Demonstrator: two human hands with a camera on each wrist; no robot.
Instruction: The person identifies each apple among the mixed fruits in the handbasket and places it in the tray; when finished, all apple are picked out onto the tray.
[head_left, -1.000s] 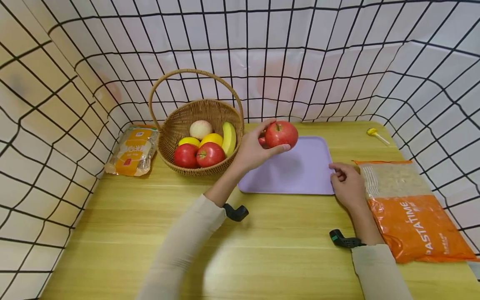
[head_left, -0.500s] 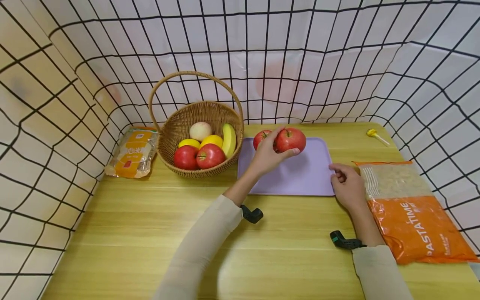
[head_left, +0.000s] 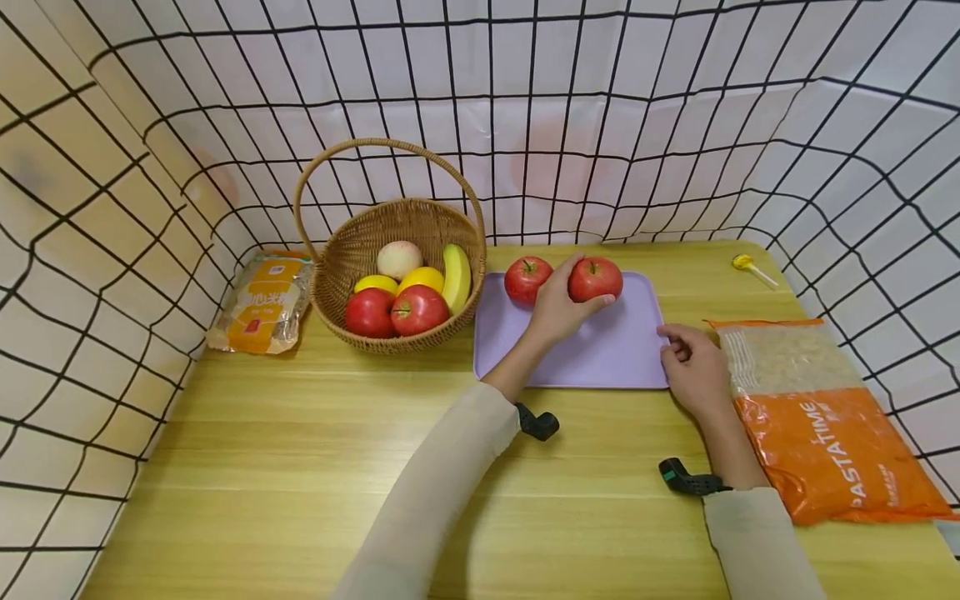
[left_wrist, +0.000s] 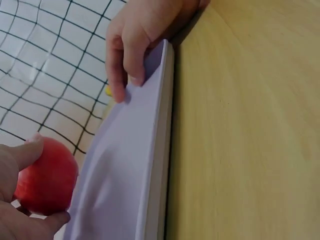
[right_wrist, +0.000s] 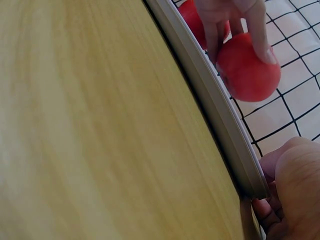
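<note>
In the head view my left hand (head_left: 557,310) grips a red apple (head_left: 600,282) over the lilac tray (head_left: 600,358), fingers behind it and thumb in front. Whether this apple touches the tray cannot be told. Just left of it, a second red apple (head_left: 527,279) sits on the tray's back left part. My right hand (head_left: 697,371) is at the tray's right edge with its fingers curled, holding the rim near the corner. The left wrist view shows the held apple (left_wrist: 50,177) between thumb and fingers, and the right hand's fingertips (left_wrist: 136,75) over the tray's end.
A wicker basket (head_left: 375,340) with a tall handle holds apples, yellow fruit, a banana (head_left: 457,279) and a pale round fruit. A snack bag (head_left: 262,304) lies at left, an orange pasta bag (head_left: 832,442) at right, a lollipop (head_left: 744,262) at back right. Black-grid cloth walls surround the table.
My left hand has carried its apple rightward and down from beside the basket, bringing the second apple on the tray into fuller view. My right hand has stayed at the tray's edge.
</note>
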